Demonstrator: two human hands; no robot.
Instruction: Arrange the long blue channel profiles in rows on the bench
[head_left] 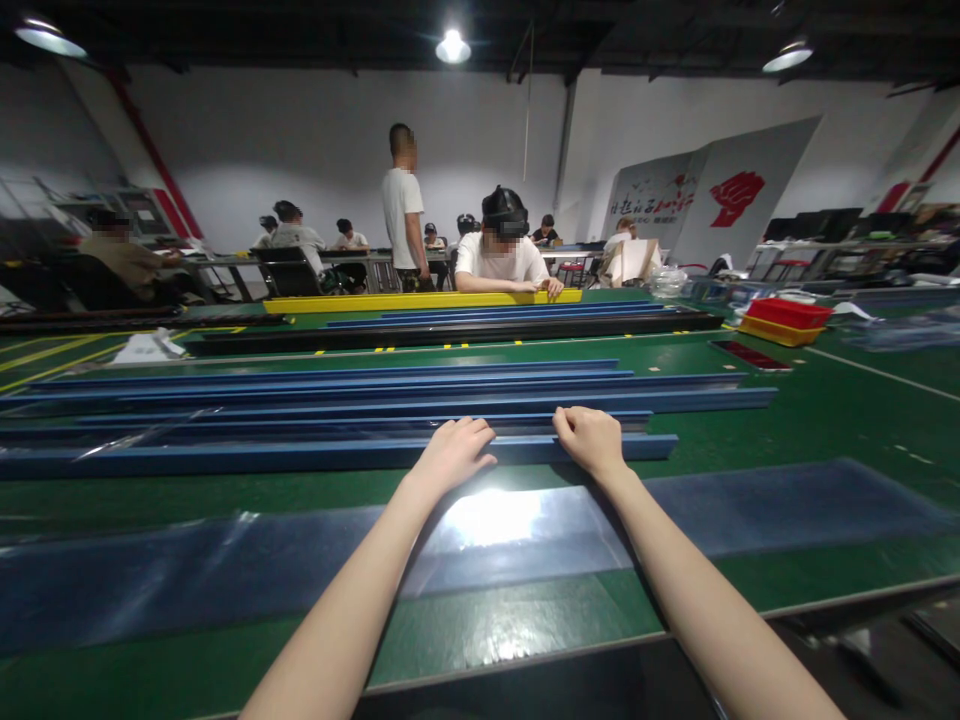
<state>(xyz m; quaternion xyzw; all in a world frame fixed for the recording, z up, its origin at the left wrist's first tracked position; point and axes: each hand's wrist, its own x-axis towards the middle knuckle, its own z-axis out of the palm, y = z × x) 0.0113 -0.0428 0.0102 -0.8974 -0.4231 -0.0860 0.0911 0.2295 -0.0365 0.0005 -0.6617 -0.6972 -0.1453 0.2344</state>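
A long blue channel strip (225,460) lies across the green table, the nearest of several parallel blue strips (690,398). My left hand (454,450) is closed over its upper edge, with the thumb on the near side. A short way to the right, my right hand (592,438) is curled over the same strip. The fingertips of both hands are hidden behind the edge. Below my wrists a flat, clear plastic sleeve (780,505) stretches across the table, and the overhead lamp glares off its middle.
Across the green table (840,410), a co-worker (501,262) leans over a yellow strip (420,301). Black strips (480,330) lie nearer. On the right are a phone (750,356) and red and yellow trays (787,320). The table's front edge runs below my forearms.
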